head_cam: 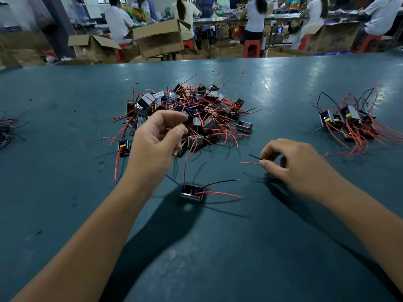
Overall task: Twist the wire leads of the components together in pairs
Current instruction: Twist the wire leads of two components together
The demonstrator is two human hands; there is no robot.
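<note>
Right hand [292, 164] perhaps around leads [254, 160]

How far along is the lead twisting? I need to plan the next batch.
Early, it seems. A small pile at the right looks finished, though its twists are too small to confirm. In hand: the right hand pinches a red and a black lead; the left hand reaches over one component lying apart. Left: the much bigger central heap.

A single wide-angle head view looks forward and steeply down onto a green table [65, 214] from close above. Both forearms enter from the bottom corners. The table's far edge and a workshop behind cross the frame's top.
</note>
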